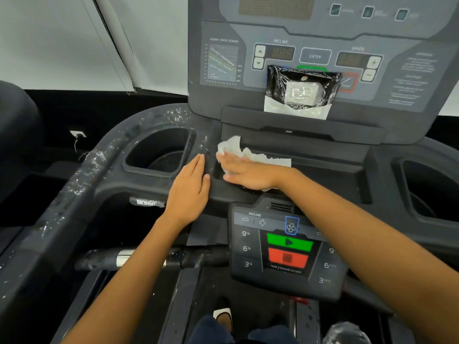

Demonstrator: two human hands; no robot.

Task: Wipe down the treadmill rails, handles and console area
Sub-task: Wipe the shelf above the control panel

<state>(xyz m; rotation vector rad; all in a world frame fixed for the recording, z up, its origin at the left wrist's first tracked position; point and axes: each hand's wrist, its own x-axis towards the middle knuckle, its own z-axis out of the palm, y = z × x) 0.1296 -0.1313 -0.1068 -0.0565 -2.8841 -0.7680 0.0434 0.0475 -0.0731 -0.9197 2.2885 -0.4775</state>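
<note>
Wiping the console tray is the step in hand. Nearest me, the control panel [288,247] sits below the tray's near edge. Left hand [191,192] lies flat on the ledge beside the cup holder [159,152], fingers straight and pressed together. Right hand [246,173] presses the white wipe [231,147] into the tray's left corner, fingers straight. Farther left, the rail [92,160] is flecked white. Next, probably: sweep right along the tray, then the rail.
</note>
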